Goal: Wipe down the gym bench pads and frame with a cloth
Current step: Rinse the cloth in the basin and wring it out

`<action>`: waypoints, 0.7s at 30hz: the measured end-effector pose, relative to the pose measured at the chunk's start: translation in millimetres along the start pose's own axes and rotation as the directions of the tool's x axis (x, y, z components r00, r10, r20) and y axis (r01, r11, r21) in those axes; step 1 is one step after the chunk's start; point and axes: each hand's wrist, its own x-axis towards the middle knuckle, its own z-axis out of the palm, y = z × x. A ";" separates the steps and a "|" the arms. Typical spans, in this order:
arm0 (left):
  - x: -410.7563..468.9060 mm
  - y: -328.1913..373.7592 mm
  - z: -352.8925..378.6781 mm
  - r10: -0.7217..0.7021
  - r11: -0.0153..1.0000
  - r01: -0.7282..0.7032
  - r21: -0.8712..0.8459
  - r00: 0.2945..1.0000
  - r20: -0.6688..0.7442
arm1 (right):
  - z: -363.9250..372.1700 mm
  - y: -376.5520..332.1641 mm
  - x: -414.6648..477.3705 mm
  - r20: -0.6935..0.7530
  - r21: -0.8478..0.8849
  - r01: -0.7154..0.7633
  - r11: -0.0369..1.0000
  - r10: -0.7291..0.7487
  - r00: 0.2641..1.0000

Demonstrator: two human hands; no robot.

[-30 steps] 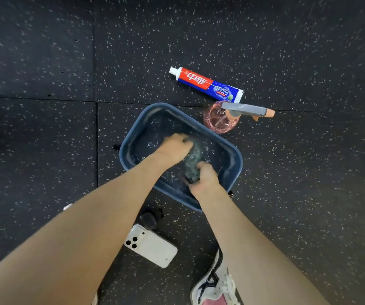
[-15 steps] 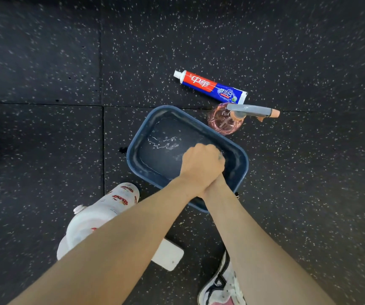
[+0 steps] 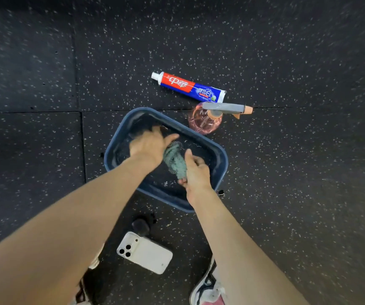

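A wet grey-green cloth (image 3: 175, 159) is twisted into a rope over a dark blue basin (image 3: 220, 155) of water on the floor. My left hand (image 3: 149, 144) holds the cloth's upper end, its fingers spread toward the far side. My right hand (image 3: 196, 170) grips the lower end, fingers curled round it. Both hands are above the basin's middle. No gym bench is in view.
A red and blue toothpaste tube (image 3: 188, 86) lies beyond the basin. A pink spray bottle (image 3: 208, 119) with a grey trigger stands at its far right corner. A white phone (image 3: 145, 253) and a small black object (image 3: 141, 226) lie near me. My shoe (image 3: 208, 287) is at the bottom.
My hands were clasped together over the cloth half a second ago; now they have drawn apart, showing the twisted cloth between them. The white bottle at the lower left is now behind my left arm.
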 end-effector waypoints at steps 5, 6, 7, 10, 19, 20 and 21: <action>-3.9 -24.7 12.9 0.236 0.967 -0.251 0.033 0.940 0.248 | -8.9 0.5 10.8 -0.108 -0.143 -0.001 0.990 -0.014 0.994; -1.9 -26.8 16.5 0.230 0.964 -0.256 0.067 0.935 0.272 | -8.8 2.4 11.7 -0.137 -0.219 0.004 0.976 -0.034 0.990; 0.9 -26.7 17.2 0.152 0.981 -0.178 0.080 0.955 0.253 | -7.4 4.2 11.1 -0.155 -0.291 0.019 0.957 -0.067 0.986; 1.3 -21.5 20.8 0.035 0.993 -0.056 0.101 0.981 0.192 | -2.1 7.6 7.5 -0.155 -0.367 0.073 0.927 -0.139 0.978; -8.3 0.8 12.1 0.049 0.828 0.112 -0.549 0.961 0.270 | 4.1 2.5 6.6 -0.034 0.161 -0.161 0.974 0.168 0.985; -16.0 4.5 4.3 0.129 0.810 0.069 -0.582 0.947 0.293 | 4.4 2.2 6.5 -0.004 0.213 -0.201 0.956 0.207 0.978; -23.7 8.0 -2.0 0.207 0.811 0.009 -0.585 0.931 0.301 | 3.6 0.2 3.7 0.014 0.253 -0.230 0.940 0.234 0.972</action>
